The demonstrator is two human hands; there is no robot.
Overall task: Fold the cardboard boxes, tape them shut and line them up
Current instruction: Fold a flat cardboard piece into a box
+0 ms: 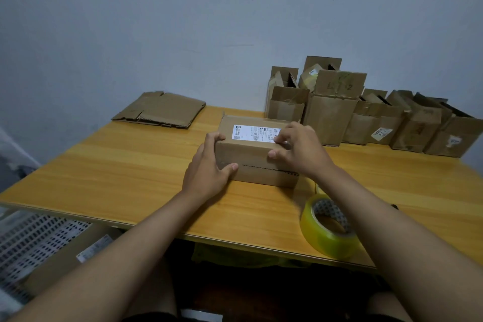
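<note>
Presently: label print (255, 132) illegible | open boxes (329, 112) at 2 o'clock, contents unclear | left hand (209, 167), right hand (298, 149) grip closed box (251, 157) | tape roll (326, 227) at 5 o'clock on table (130, 172).

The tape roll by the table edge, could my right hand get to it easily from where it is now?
Probably yes. The tape roll lies just under your right forearm with nothing around it, but your right hand is gripping the box and must let go first.

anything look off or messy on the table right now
The boxes lined along the wall stand with flaps open, several creased and leaning. The tape roll sits right at the table's near edge. The box held by both hands looks square.
</note>
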